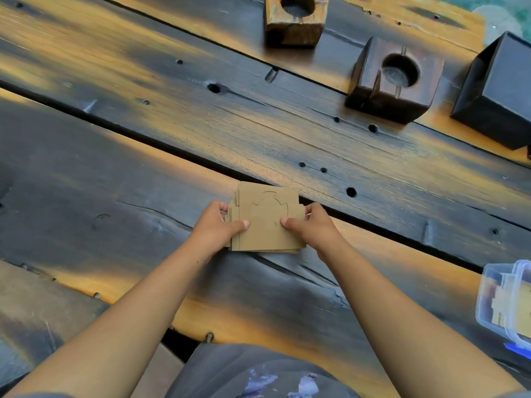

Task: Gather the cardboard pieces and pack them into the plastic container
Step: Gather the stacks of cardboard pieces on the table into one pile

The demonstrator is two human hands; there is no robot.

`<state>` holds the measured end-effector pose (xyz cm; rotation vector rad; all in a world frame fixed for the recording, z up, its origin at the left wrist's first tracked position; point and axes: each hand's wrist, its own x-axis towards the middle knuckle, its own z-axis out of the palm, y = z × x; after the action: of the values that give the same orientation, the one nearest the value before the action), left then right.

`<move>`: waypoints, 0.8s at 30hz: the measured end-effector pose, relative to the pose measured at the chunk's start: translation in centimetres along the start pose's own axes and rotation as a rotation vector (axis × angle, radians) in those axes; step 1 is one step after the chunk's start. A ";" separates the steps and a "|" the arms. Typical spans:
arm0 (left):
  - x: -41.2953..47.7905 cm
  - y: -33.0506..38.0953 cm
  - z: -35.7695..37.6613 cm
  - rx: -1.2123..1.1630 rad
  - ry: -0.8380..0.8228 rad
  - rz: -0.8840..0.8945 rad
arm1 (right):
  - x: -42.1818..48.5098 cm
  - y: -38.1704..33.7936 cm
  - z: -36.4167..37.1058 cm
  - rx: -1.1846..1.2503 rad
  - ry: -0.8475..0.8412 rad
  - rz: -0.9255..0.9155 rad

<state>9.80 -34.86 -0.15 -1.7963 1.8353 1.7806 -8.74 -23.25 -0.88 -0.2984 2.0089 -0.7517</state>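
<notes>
Two bare hands hold a stack of flat brown cardboard pieces (268,219) low over the middle of the dark wooden plank bench (115,156); I cannot tell if the bottom of the stack touches the wood. The left hand (214,229) pinches the stack's left side, thumb on top and fingers curled under. The right hand (311,225) does the same on the right side. Both grips are closed on the stack, not wide open. The top piece has a round shape with little tabs cut into it.

The clear plastic container with a blue clip (505,303) sits at the right edge of the bench, near the person. There is already some brown cardboard inside it. It is well apart from the stack.

I think the job now is to carry the stack over to that container.

What could go wrong? The pieces are not lined up. Some stick out on the left side. If the pinch gets loose, the thin pieces could slide and fan out or drop. One could fall into the gaps between the planks. The stack might also snag on the container's rim if it goes in crooked.

Three wooden blocks, two with round holes (395,79), sit by the far edge, out of the way.
</notes>
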 end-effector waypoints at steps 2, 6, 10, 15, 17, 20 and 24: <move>1.2 0.2 0.0 0.025 -0.015 -0.006 | 1.1 -0.6 0.1 -0.024 0.004 -0.007; 3.1 0.2 0.3 0.042 0.020 -0.024 | 2.8 -1.2 0.6 -0.098 0.018 0.004; 4.1 -0.3 1.0 0.115 0.029 -0.027 | 3.5 -0.8 1.3 -0.199 0.026 -0.006; 4.0 -1.2 0.8 0.077 -0.010 -0.062 | 3.5 -0.4 0.6 -0.212 -0.004 -0.006; 4.0 -1.3 0.6 0.057 -0.004 -0.071 | 3.4 -0.2 0.3 -0.134 -0.023 0.024; 3.8 -0.9 0.8 0.014 0.003 -0.084 | 3.0 -0.3 0.2 0.073 -0.052 0.127; 3.4 -0.1 1.4 -0.203 -0.054 -0.206 | 2.1 -0.4 0.9 0.051 -0.063 0.191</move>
<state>7.78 -36.14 -3.02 -1.9002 1.4357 1.9726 -9.12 -24.92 -2.42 -0.0968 1.9241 -0.6638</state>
